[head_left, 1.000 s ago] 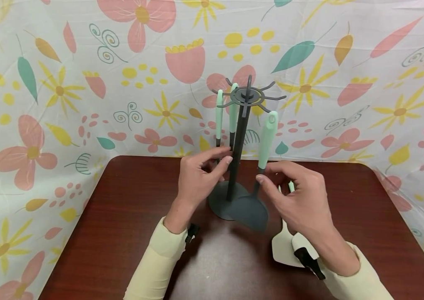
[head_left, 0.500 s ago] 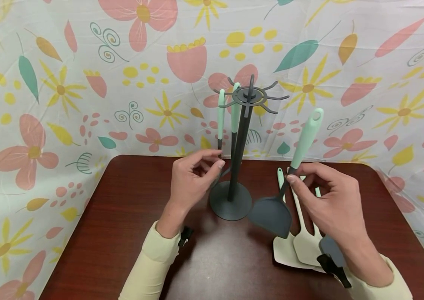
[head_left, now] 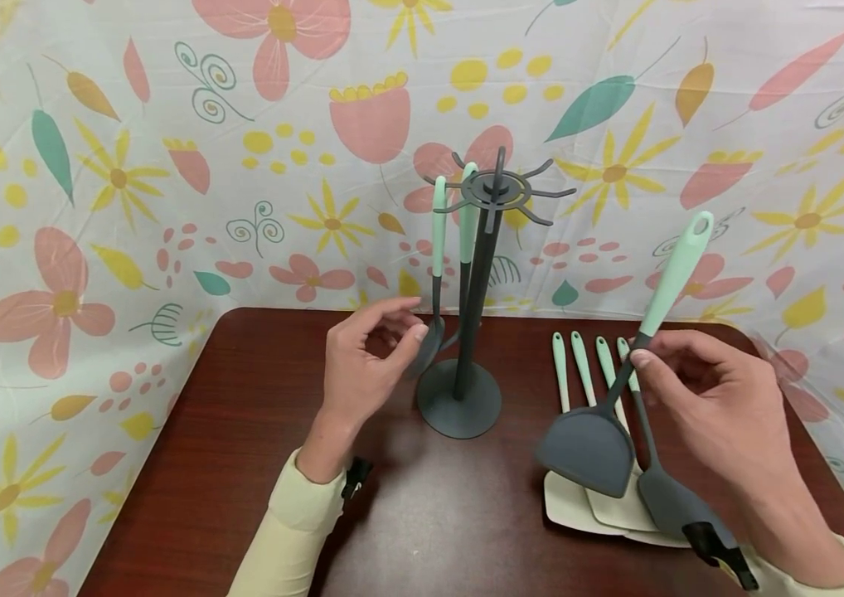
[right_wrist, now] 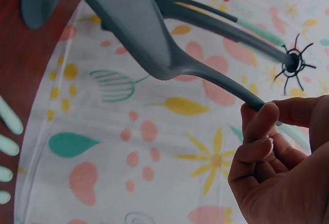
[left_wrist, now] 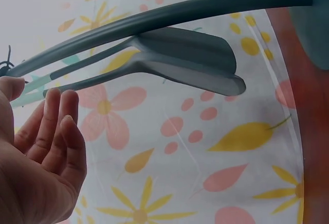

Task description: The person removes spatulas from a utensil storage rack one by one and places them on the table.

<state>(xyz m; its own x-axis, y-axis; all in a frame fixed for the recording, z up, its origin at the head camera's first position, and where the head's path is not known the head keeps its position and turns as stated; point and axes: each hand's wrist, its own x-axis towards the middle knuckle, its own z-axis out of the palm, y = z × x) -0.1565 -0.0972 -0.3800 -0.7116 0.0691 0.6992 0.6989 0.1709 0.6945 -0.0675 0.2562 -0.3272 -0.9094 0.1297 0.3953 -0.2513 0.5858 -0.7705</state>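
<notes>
While the right hand (head_left: 724,414) pinches a dark-grey, mint-handled turner (head_left: 589,452), the left hand (head_left: 366,365) hovers relaxed, empty. Near it stands a dark-grey, round-based utensil rack (head_left: 475,311).

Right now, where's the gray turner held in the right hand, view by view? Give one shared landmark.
Head: gray turner right of center, handle slanting up and right.
Left wrist: not in it; those are two hanging gray utensils.
Right wrist: turner from upper left down to the right hand.
Shared landmark: stand's dark pole.
</notes>
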